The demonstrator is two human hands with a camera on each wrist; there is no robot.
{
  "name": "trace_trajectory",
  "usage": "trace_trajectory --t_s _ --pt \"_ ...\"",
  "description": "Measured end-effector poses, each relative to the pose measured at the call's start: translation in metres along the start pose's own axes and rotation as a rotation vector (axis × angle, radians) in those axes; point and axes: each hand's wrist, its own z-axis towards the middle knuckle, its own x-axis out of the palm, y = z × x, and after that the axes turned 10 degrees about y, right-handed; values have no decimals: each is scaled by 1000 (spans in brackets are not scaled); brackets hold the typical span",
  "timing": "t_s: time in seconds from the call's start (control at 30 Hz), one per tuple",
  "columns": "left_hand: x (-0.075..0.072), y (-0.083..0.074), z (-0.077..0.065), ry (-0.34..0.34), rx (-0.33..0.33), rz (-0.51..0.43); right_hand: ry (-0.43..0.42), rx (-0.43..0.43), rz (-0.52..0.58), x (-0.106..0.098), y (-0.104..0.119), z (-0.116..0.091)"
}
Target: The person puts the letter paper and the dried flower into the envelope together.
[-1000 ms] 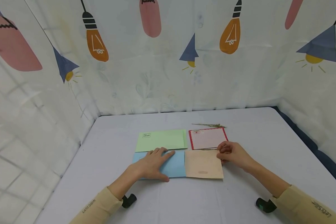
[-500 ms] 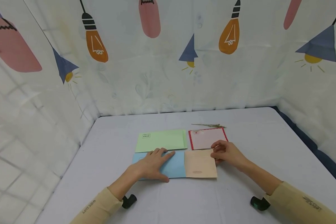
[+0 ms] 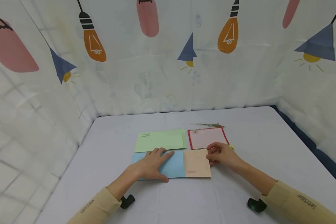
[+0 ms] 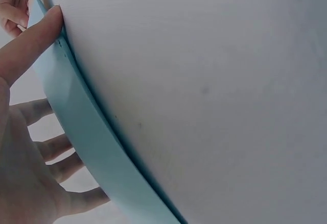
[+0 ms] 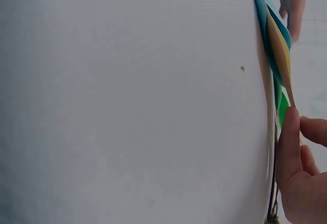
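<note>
A blue envelope (image 3: 172, 166) lies near the middle of the table in the head view. My left hand (image 3: 151, 166) rests on it with fingers spread, the thumb at its near edge. From the envelope's right end sticks out a beige card (image 3: 197, 165), part of it hidden inside. My right hand (image 3: 222, 155) pinches that card's right edge between thumb and fingers. In the right wrist view the blue envelope (image 5: 263, 17) gapes around the beige card (image 5: 278, 45). The left wrist view shows my left thumb (image 4: 38, 38) on the blue edge.
Behind the blue envelope lies a green envelope (image 3: 159, 140). A red-bordered pale card (image 3: 207, 138) lies to its right, with a dried sprig (image 3: 212, 125) beyond it. A small yellow bit (image 3: 231, 147) shows beside my right hand. White cloth covers the table (image 3: 114, 133).
My right hand has moved left, pushing the beige card further into the blue envelope, so less of it shows. The left hand has stayed in place. A yellow bit has come into sight.
</note>
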Motion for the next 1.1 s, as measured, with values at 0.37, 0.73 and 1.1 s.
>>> trace_trajectory --t_s 0.37,0.73,1.1 --pt "-1 3 0 -14 15 -22 36 23 -15 10 1 3" --pt "0 3 1 -15 19 -42 33 35 -18 19 6 6" --pt "-1 2 1 -26 35 -50 5 36 -38 32 6 11"
